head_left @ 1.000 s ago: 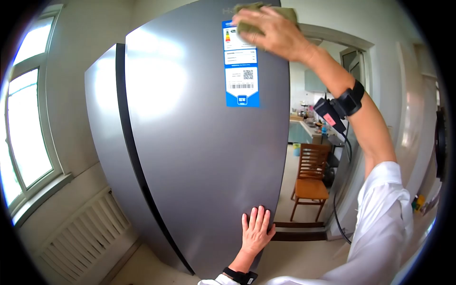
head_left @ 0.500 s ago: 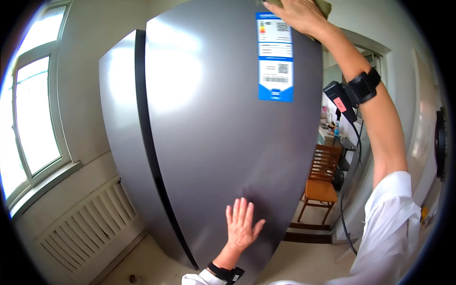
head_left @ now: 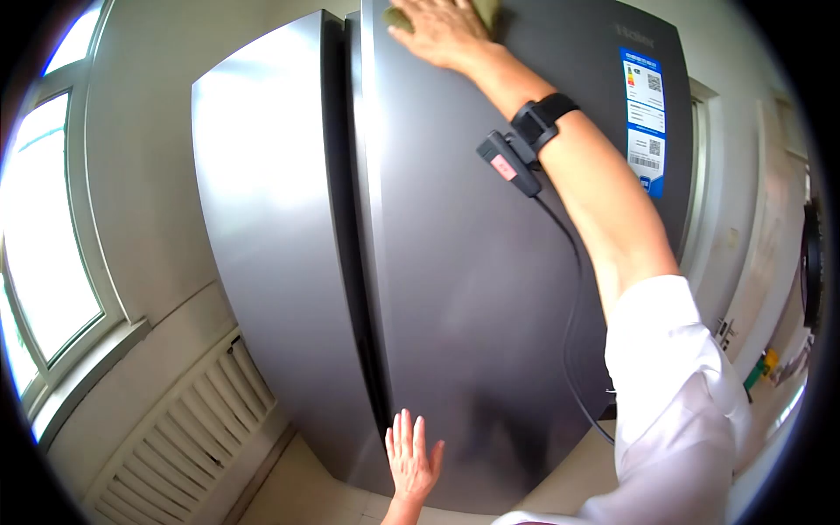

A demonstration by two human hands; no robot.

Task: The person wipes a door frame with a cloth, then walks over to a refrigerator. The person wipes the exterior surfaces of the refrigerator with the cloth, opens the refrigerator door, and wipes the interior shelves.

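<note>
A tall grey refrigerator point(head_left: 490, 289) with two doors and a dark vertical gap between them fills the middle of the view. High on its right door, my right hand point(head_left: 442, 33) presses a greenish cloth point(head_left: 486, 12) flat against the surface. The cloth shows at both sides of the hand. Low down near the gap, my left hand point(head_left: 413, 459) is spread with its palm towards the door and holds nothing. A blue and white label point(head_left: 645, 122) is stuck on the upper right of the right door.
On the left are a window point(head_left: 52, 227), its sill point(head_left: 87, 367) and a slatted radiator cover point(head_left: 188, 437). A device strapped to my right forearm trails a black cable point(head_left: 573, 324) across the door front. A white door with a handle point(head_left: 724, 332) stands at the right.
My right hand has moved left across the door with the cloth, away from the label. The view has shifted so the label sits further right, and the chair is out of sight.
</note>
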